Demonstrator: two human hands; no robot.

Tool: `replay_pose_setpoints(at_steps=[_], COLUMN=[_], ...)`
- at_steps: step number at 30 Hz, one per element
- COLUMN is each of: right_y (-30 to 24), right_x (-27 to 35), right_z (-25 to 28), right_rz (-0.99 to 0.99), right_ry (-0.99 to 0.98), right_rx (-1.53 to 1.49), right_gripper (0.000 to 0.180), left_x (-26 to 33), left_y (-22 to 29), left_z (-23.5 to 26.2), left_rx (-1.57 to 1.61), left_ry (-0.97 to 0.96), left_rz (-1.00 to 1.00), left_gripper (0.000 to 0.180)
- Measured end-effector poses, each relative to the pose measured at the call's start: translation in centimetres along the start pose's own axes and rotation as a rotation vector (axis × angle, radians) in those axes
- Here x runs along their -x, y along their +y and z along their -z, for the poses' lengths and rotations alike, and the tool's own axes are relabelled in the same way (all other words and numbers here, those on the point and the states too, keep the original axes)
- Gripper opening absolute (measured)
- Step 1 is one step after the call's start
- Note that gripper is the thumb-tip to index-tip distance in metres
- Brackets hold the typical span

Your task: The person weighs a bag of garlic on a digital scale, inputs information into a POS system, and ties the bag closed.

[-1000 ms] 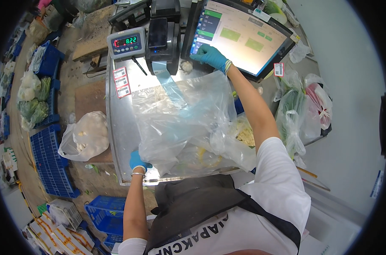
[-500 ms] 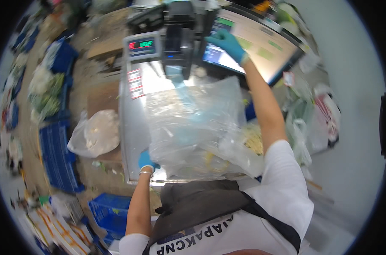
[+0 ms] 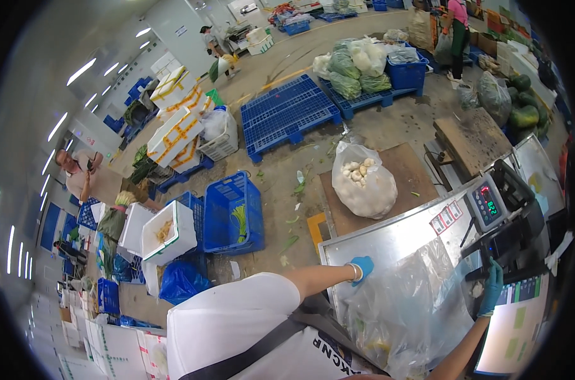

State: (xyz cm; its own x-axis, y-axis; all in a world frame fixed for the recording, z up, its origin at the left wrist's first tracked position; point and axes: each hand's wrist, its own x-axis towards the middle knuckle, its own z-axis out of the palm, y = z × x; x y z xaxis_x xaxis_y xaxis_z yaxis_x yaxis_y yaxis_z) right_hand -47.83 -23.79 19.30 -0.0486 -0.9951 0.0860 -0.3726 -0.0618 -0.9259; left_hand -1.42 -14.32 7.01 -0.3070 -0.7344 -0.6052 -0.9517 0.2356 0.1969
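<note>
Left hand [image 3: 362, 268] flat, fingers together, pinning bag [image 3: 414, 304] at its 10 o'clock corner on counter [image 3: 389, 237]. Right hand [image 3: 492, 288] fingers extended, tapping screen [image 3: 522, 316] at 3 o'clock.

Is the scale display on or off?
On. The scale display shows lit red and green digits. The right hand is at the touchscreen below it, which is lit too.

I see steel worktop [image 3: 395, 244] w/ big clear plastic bag [image 3: 414, 297] mid-surface, scale w/ display [image 3: 487, 202] + touchscreen [image 3: 522, 329] along far edge.
</note>
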Motion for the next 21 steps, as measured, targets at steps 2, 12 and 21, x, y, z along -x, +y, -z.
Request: replay_pose_setpoints(at_steps=[2,12,21], right_y=[0.5,-0.9,0.2], right_x=[-0.7,-0.4,6.7], right_z=[-2.3,-5.3,4.4], right_rz=[0.189,-0.052,-0.382], right_ry=[-0.021,0.029,0.263], right_rx=[0.015,0.245,0.139], right_gripper=[0.025,0.036,0.047], left_x=[-0.4,-1.8,-1.6], left_y=[-0.2,-3.2,-0.1], left_z=[-0.4,0.8,2.3], left_rx=[0.008,0.075,0.063], left_ry=[0.020,0.104,0.022], left_rz=[0.017,-0.102,-0.122], left_gripper=[0.049,0.069,0.083])
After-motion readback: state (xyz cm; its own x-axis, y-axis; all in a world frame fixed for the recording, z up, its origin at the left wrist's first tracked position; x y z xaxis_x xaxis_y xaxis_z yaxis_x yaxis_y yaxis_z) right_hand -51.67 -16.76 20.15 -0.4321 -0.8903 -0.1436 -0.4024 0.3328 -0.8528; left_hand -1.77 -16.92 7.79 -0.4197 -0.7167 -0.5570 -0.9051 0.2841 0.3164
